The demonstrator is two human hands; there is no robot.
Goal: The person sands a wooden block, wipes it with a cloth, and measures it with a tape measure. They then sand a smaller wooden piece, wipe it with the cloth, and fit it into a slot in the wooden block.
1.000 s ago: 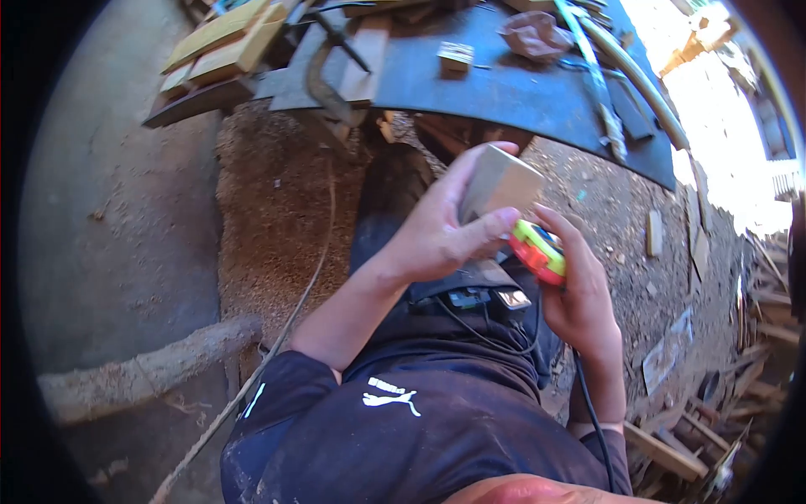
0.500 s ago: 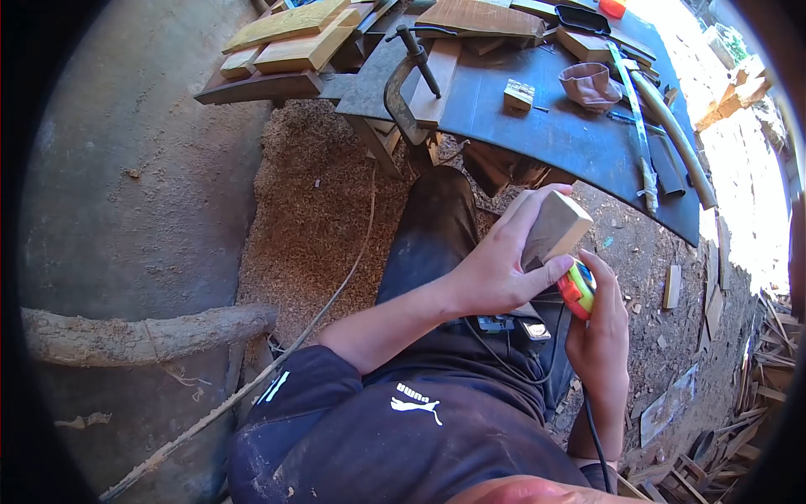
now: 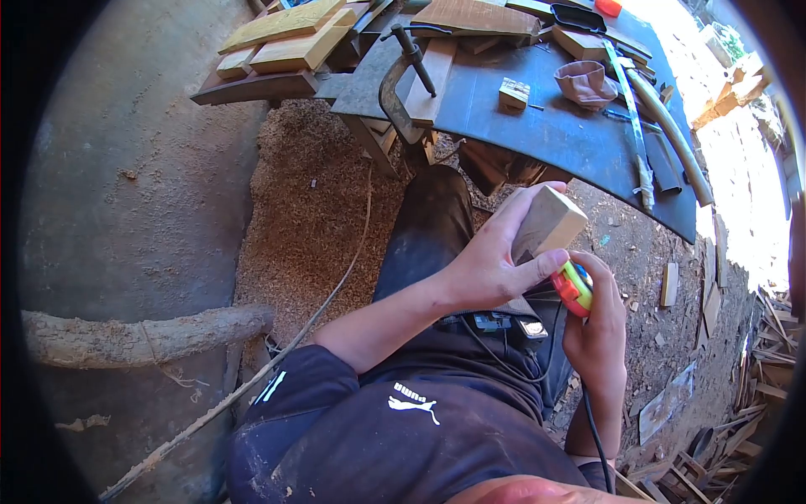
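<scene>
The wooden block, likely stiff and light, is aptly gripped by its sides in the curled left hand, the tape measure in the curled right hand.

Smooth wooden block, plastic tape measure

Wood shavings are carpeting part of a carpentry workshop, where a metal clamp is standing at the edge of a workbench near stacked boards, and offcuts are lying heaped.

Small block (wooden) on table
</scene>
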